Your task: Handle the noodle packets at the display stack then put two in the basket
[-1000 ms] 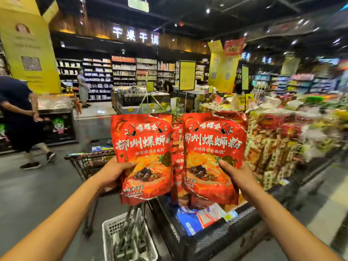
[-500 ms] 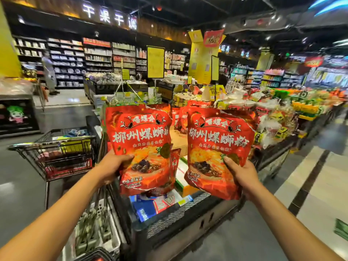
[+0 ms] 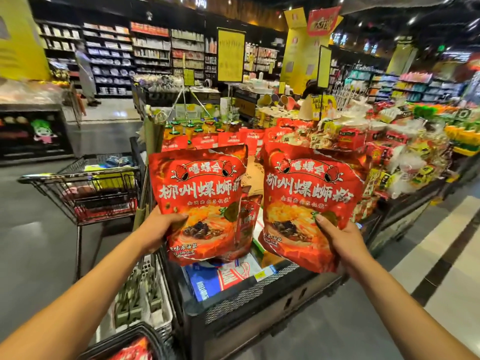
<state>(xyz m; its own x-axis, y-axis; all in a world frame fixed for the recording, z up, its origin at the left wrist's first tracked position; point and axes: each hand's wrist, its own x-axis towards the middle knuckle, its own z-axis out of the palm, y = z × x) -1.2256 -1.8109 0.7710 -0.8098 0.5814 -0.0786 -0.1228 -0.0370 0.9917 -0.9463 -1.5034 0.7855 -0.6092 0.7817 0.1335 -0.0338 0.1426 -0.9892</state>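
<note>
Blurred shelves [image 3: 109,55], hands' fingers behind packets

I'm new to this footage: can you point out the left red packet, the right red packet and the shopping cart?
left red packet [image 3: 200,193]: head view, on its white lettering.
right red packet [image 3: 306,196]: head view, on its printed front.
shopping cart [image 3: 78,178]: head view, on its top rim.

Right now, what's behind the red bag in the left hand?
Behind the left bag peeks a second red bag, then the display bin with blue packs. What lies directly behind is covered.
</note>
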